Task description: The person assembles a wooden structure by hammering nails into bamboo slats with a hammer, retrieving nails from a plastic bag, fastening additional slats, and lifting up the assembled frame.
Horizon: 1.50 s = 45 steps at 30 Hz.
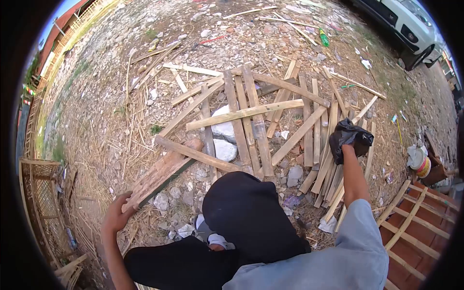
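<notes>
My left hand (117,211) is at the lower left, its fingers curled round the near end of a thick, rough wooden plank (162,176). That plank slants up to the right, and its far end lies under a thinner slat (198,153). On the right, my right hand (347,149) is closed on a black plastic bag (350,134), which hides most of the fingers. The bag is just above a pile of narrow wooden slats (325,181). More slats lie crossed in front of me, with a pale slat (244,115) across several others.
White rocks (224,151) show between the slats on stony, straw-covered ground. A lattice frame (415,217) over reddish tiles is at lower right, near a white bucket (419,162). A woven panel (43,203) stands left. A white vehicle (403,26) is parked upper right.
</notes>
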Motion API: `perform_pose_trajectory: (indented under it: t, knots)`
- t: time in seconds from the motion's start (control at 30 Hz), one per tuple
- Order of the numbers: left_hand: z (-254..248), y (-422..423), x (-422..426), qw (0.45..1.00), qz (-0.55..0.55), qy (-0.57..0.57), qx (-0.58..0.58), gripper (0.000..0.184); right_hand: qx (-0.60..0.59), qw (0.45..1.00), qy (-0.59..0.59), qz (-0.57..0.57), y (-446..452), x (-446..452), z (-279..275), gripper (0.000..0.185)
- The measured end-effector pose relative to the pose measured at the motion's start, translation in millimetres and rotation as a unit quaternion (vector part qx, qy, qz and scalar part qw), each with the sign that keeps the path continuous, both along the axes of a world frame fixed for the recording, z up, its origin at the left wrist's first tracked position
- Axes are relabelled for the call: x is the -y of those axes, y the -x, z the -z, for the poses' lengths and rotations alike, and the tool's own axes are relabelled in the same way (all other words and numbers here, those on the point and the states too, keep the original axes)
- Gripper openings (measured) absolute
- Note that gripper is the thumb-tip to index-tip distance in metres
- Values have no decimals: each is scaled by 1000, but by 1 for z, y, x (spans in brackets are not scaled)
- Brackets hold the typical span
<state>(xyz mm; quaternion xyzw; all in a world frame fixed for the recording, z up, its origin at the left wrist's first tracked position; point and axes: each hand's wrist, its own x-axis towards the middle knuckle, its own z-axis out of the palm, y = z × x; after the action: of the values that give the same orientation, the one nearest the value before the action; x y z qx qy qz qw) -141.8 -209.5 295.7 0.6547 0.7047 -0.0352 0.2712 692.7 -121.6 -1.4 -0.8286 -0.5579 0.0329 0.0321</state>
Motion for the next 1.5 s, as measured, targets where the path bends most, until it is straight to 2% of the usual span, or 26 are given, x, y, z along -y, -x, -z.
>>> perform_pose_trajectory:
  t: [0.07,0.2,0.33,0.73,0.97,1.07,1.33,1.5]
  knots:
    - [-8,-5,9,999,-30,30,31,53,5,1000,27,-1,0,-5,0,36]
    - [-8,-1,16,999,11,-48,-21,55,14,997,73,1,2,-10,-7,35]
    - [-16,-5,19,1000,-22,-11,-10,55,18,995,94,8,5,-8,-9,35]
    - [-1,25,38,998,-54,-11,30,51,35,993,105,-27,-1,-9,-19,35]
    - [14,40,38,994,-78,4,70,56,19,995,94,-21,-9,-40,-92,34]
    - [14,39,37,995,-81,13,64,56,16,993,115,-18,-11,-44,-102,34]
    - [19,42,39,994,-82,24,68,55,55,976,207,-41,0,-12,-17,34]
    - [17,41,40,995,-79,22,56,54,81,967,236,-41,-5,-3,5,34]
